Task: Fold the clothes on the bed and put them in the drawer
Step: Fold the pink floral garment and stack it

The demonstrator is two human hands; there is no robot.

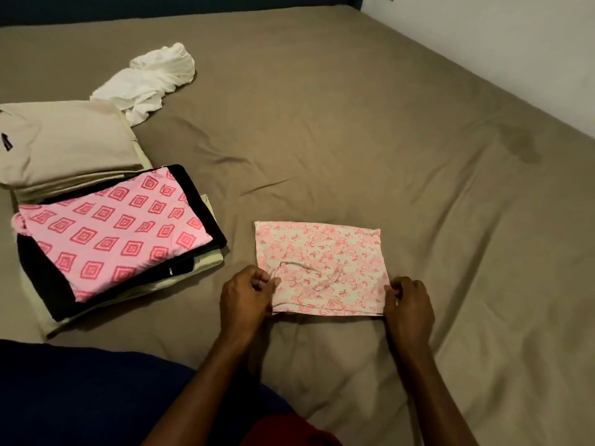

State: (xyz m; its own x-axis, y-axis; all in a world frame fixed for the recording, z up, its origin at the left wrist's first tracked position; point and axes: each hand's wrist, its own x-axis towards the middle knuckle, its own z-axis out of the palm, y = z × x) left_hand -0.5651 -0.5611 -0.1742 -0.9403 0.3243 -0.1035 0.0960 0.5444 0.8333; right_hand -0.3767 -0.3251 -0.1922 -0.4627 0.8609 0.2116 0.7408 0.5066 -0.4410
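A small white cloth with a pink flower print lies folded into a rectangle on the brown bed sheet. My left hand pinches its near left corner, and my right hand pinches its near right corner. To the left sits a stack of folded clothes topped by a pink garment with diamond patterns over a black one. Behind that stack rests a folded beige garment. A crumpled white garment lies unfolded farther back.
A white wall runs along the bed's right side. A dark headboard is at the far end. A dark stain marks the sheet at the right. A dark blue cloth covers the near left corner.
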